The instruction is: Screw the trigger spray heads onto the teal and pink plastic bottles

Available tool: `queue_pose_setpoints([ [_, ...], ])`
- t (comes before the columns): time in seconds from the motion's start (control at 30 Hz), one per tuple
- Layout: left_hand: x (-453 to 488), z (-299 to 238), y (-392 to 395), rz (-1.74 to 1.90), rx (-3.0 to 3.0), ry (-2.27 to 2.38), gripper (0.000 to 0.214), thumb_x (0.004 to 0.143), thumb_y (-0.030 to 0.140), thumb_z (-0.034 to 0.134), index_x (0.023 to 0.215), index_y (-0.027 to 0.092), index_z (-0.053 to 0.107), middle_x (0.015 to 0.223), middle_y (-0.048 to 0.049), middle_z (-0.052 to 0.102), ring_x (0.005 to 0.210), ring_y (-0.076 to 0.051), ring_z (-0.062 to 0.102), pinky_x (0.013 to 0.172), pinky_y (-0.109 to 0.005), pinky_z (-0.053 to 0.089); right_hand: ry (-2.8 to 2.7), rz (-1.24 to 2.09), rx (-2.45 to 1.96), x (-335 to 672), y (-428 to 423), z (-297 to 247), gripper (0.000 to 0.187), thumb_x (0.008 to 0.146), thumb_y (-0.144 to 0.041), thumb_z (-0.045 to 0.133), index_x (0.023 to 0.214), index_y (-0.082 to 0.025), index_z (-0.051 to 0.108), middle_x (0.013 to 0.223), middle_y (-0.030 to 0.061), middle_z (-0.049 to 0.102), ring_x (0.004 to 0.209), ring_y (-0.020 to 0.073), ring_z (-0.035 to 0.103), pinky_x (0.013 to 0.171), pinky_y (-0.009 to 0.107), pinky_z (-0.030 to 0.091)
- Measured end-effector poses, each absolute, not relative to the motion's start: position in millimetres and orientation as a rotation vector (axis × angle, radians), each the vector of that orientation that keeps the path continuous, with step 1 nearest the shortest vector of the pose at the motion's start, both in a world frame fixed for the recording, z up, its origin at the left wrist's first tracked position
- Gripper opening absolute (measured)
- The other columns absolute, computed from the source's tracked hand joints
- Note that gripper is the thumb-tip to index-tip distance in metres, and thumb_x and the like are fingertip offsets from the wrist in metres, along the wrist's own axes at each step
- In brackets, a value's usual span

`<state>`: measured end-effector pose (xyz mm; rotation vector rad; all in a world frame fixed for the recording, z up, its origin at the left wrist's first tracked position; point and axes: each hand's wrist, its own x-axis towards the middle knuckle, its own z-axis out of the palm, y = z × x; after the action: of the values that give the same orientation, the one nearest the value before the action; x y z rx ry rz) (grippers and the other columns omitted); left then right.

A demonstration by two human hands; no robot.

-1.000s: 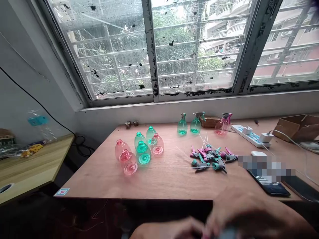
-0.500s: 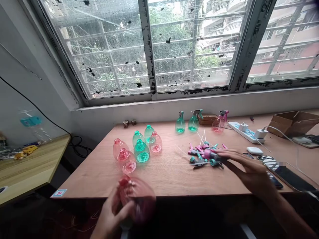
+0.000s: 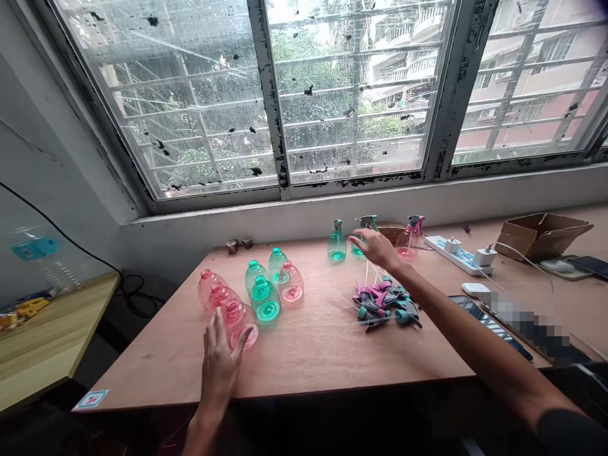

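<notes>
My left hand (image 3: pixel 221 354) is around the near side of a translucent pink bottle (image 3: pixel 243 322), fingers on its left and thumb across its front. The bottle stands upright, without a spray head, beside two more pink bottles (image 3: pixel 209 288). My right hand (image 3: pixel 377 248) reaches over the table with fingers apart, in front of a green spray bottle (image 3: pixel 358 244) that it partly hides; contact is unclear. Another green spray bottle (image 3: pixel 337 244) and a pink spray bottle (image 3: pixel 409 240) stand beside it. Below my right forearm lies a pile of pink, green and grey spray heads (image 3: pixel 380 301) with thin tubes.
Several green bottles (image 3: pixel 267 301) and one pink bottle (image 3: pixel 291 285) stand right of my left hand. At the right are a power strip (image 3: pixel 458 256), a white case (image 3: pixel 475 289), phones (image 3: pixel 494 326) and an open cardboard box (image 3: pixel 541 234). A window (image 3: pixel 351 95) runs behind the table.
My left hand has brought the pink bottle from over the table's front edge to upright beside the other pink ones. My right hand has left the spray-head pile and moved back toward the green spray bottles.
</notes>
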<state>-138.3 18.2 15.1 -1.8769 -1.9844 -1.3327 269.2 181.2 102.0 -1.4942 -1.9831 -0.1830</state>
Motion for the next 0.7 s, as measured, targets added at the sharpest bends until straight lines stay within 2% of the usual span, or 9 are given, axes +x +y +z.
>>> queue_pose_setpoints([
  [0.1, -141, 17, 19, -1.369, -1.848, -1.976, 0.091, 0.089, 0.068, 0.045, 0.156, 0.015, 0.016, 0.153, -0.0233, 0.034, 0.141, -0.045, 0.031, 0.112, -0.066, 0.032, -1.897, -0.097, -1.596, 245, 235, 141, 0.032, 0.097, -0.031, 0.062, 0.126, -0.018, 0.059, 0.128, 0.0093, 0.062, 0.104, 0.0248, 0.066, 0.088, 0.046, 0.056],
  [0.17, -136, 19, 12, -1.405, -1.835, -1.925, 0.083, 0.094, 0.058, 0.047, 0.157, 0.02, 0.01, 0.157, -0.0198, 0.028, 0.146, -0.04, 0.025, 0.114, -0.062, 0.031, -1.885, -0.016, -1.637, 229, 255, 158, 0.031, 0.1, -0.031, 0.057, 0.127, -0.015, 0.058, 0.127, 0.0094, 0.061, 0.102, 0.0225, 0.066, 0.088, 0.043, 0.056],
  [0.23, -122, 25, 3, -1.471, -1.829, -1.768, 0.073, 0.096, 0.046, 0.05, 0.156, 0.025, 0.014, 0.159, -0.0159, 0.026, 0.148, -0.036, 0.022, 0.117, -0.058, 0.028, -1.884, 0.056, -1.648, 217, 261, 167, 0.029, 0.101, -0.031, 0.055, 0.126, -0.015, 0.059, 0.126, 0.0089, 0.062, 0.102, 0.0224, 0.067, 0.088, 0.043, 0.056],
  [0.3, -100, 32, -3, -1.545, -1.857, -1.545, 0.067, 0.097, 0.035, 0.053, 0.154, 0.026, 0.019, 0.155, -0.0158, 0.032, 0.146, -0.034, 0.028, 0.118, -0.057, 0.028, -1.87, 0.101, -1.639, 210, 253, 170, 0.027, 0.099, -0.03, 0.058, 0.124, -0.017, 0.06, 0.125, 0.0082, 0.063, 0.102, 0.0234, 0.067, 0.086, 0.044, 0.057],
  [0.4, -52, 42, -1, -1.56, -2.051, -1.295, 0.062, 0.094, 0.023, 0.056, 0.149, 0.024, 0.028, 0.147, -0.017, 0.041, 0.14, -0.033, 0.039, 0.112, -0.054, 0.038, -1.821, 0.122, -1.607, 211, 213, 167, 0.025, 0.097, -0.03, 0.061, 0.117, -0.015, 0.063, 0.116, 0.0098, 0.068, 0.097, 0.024, 0.068, 0.083, 0.043, 0.057],
  [0.47, -15, 47, 7, -1.489, -2.173, -1.218, 0.067, 0.093, 0.022, 0.06, 0.15, 0.02, 0.025, 0.147, -0.0204, 0.042, 0.14, -0.033, 0.04, 0.111, -0.054, 0.039, -1.811, 0.144, -1.554, 218, 167, 163, 0.024, 0.1, -0.028, 0.054, 0.112, -0.01, 0.065, 0.099, 0.0168, 0.074, 0.091, 0.0278, 0.071, 0.078, 0.038, 0.056],
  [0.57, 31, 49, 23, -1.386, -2.181, -1.209, 0.084, 0.085, 0.035, 0.073, 0.15, 0.014, 0.023, 0.147, -0.0256, 0.043, 0.143, -0.038, 0.034, 0.112, -0.058, 0.035, -1.944, 0.329, -1.395, 230, 83, 154, 0.026, 0.103, -0.035, 0.047, 0.108, -0.019, 0.067, 0.08, 0.0036, 0.077, 0.066, 0.0185, 0.072, 0.059, 0.025, 0.055],
  [0.63, 52, 48, 29, -1.359, -2.152, -1.253, 0.08, 0.084, 0.038, 0.074, 0.146, 0.014, 0.031, 0.14, -0.0249, 0.052, 0.137, -0.04, 0.042, 0.109, -0.06, 0.036, -2.009, 0.61, -1.231, 239, 34, 145, 0.03, 0.102, -0.04, 0.046, 0.104, -0.019, 0.067, 0.08, 0.0033, 0.078, 0.065, 0.0193, 0.073, 0.056, 0.025, 0.055],
  [0.7, 63, 46, 26, -1.385, -2.222, -1.3, 0.065, 0.084, 0.034, 0.074, 0.137, 0.017, 0.042, 0.128, -0.021, 0.062, 0.122, -0.038, 0.055, 0.102, -0.056, 0.043, -1.955, 0.564, -1.25, 251, 1, 133, 0.028, 0.1, -0.041, 0.049, 0.108, -0.021, 0.067, 0.076, 0.002, 0.077, 0.062, 0.0197, 0.072, 0.057, 0.027, 0.056],
])
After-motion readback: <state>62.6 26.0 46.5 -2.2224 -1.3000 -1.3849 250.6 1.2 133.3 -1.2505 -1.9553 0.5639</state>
